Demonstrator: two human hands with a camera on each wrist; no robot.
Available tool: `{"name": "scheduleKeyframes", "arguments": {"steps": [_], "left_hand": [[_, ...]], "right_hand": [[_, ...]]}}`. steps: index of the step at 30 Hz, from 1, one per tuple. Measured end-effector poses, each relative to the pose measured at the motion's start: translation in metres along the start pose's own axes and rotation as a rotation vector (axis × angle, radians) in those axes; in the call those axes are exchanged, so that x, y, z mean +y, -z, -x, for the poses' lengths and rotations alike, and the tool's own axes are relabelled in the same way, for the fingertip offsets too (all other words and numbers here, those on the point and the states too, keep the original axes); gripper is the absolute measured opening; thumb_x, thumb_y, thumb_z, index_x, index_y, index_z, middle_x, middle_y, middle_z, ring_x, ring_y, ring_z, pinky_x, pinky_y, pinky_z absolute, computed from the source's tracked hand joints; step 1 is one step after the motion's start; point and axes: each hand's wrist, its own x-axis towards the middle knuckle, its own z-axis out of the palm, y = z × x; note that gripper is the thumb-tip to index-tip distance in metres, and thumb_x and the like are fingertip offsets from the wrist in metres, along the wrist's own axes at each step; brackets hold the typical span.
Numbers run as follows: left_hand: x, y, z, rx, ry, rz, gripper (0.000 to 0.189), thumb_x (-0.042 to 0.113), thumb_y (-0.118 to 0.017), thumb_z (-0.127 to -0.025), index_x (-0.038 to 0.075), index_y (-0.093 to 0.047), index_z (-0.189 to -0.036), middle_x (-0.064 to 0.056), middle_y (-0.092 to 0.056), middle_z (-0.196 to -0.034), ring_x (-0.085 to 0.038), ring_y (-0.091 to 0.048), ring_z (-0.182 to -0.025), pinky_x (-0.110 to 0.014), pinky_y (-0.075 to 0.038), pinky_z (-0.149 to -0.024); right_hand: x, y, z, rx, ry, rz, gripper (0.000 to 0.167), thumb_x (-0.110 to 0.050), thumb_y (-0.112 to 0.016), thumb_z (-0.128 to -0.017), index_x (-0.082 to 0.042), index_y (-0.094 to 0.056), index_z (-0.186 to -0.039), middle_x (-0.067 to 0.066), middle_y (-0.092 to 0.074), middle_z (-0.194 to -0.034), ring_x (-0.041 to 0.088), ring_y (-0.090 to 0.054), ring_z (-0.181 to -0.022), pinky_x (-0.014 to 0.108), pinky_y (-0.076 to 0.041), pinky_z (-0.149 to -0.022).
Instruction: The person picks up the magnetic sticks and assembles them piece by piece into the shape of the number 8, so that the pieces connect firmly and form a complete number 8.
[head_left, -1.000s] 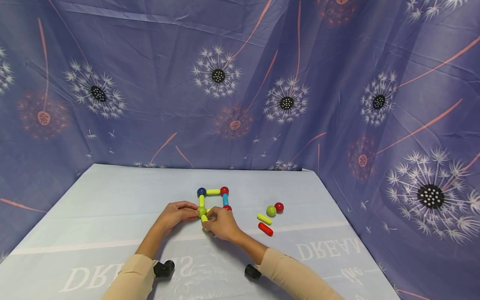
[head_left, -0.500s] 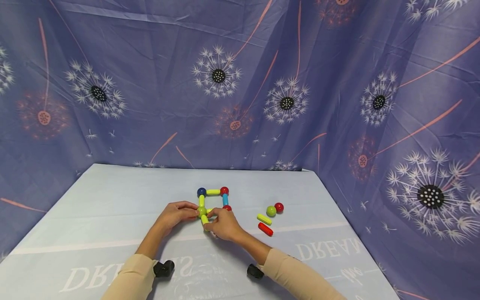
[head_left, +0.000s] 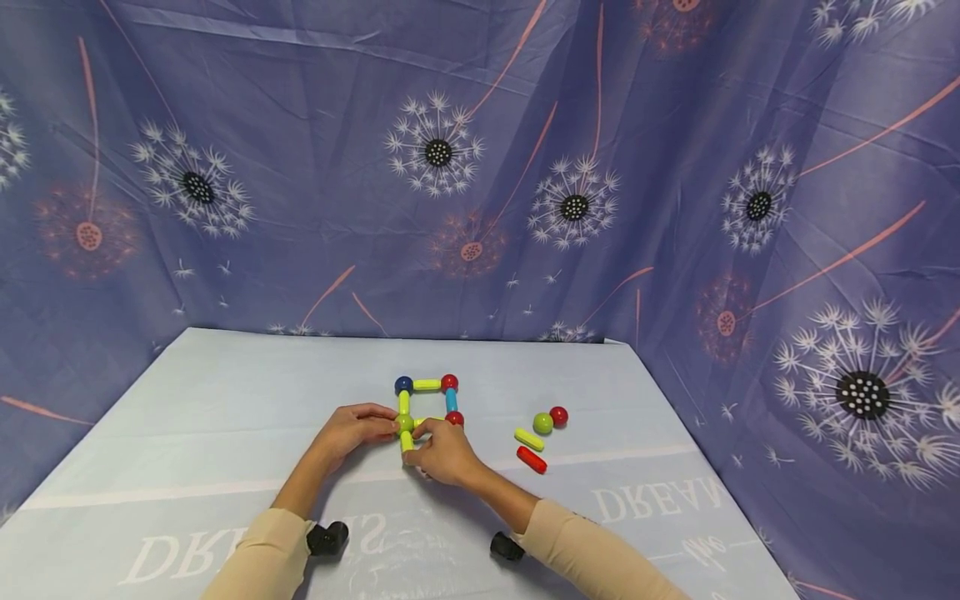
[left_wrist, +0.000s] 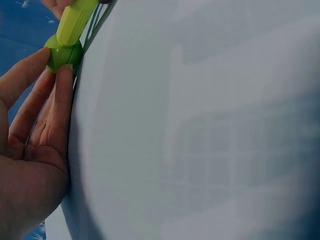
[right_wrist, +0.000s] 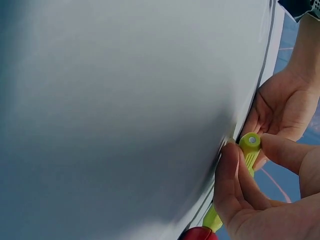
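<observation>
My left hand pinches a green ball at the near left corner of a square of rods and balls on the table. My right hand pinches a yellow-green rod between thumb and fingers; its far end meets the green ball and its near end points toward me, showing a round metal tip in the right wrist view. The square has a dark blue ball, a red ball at the far right and another red ball beside my right knuckles. Yellow-green rods and a blue rod join them.
Right of the square lie a loose green ball touching a red ball, a yellow-green rod and a red rod. A patterned purple cloth hangs behind the pale-covered table.
The rod in my right hand has swung slightly to the left at its near end, now more in line with the square's left side. My left hand stays on the green ball.
</observation>
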Motion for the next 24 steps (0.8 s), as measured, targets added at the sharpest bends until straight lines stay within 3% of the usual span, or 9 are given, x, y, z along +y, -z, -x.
{"name": "scheduleKeyframes", "arguments": {"steps": [8,24], "left_hand": [[0.0005,-0.0014,0.0001,0.007,0.005,-0.005,0.035,0.009,-0.076,-0.088,-0.009,-0.069,-0.117,-0.013,-0.075,-0.107,-0.015,-0.073,-0.091,-0.03,-0.06,-0.084],[-0.0005,-0.0015,0.0023,0.01,-0.008,-0.007,0.035,0.011,-0.077,-0.089,-0.008,-0.069,-0.117,-0.014,-0.075,-0.109,-0.016,-0.074,-0.093,-0.032,-0.06,-0.085]], "right_hand": [[-0.0042,-0.0024,0.0013,-0.003,-0.031,-0.035,0.038,-0.014,-0.078,-0.087,0.006,-0.064,-0.117,0.005,-0.074,-0.071,0.014,-0.068,-0.057,0.025,-0.05,-0.05],[-0.0043,-0.006,0.0013,-0.002,-0.042,-0.031,0.042,-0.016,-0.077,-0.088,0.007,-0.064,-0.12,0.005,-0.074,-0.071,0.013,-0.067,-0.058,0.023,-0.046,-0.049]]}}
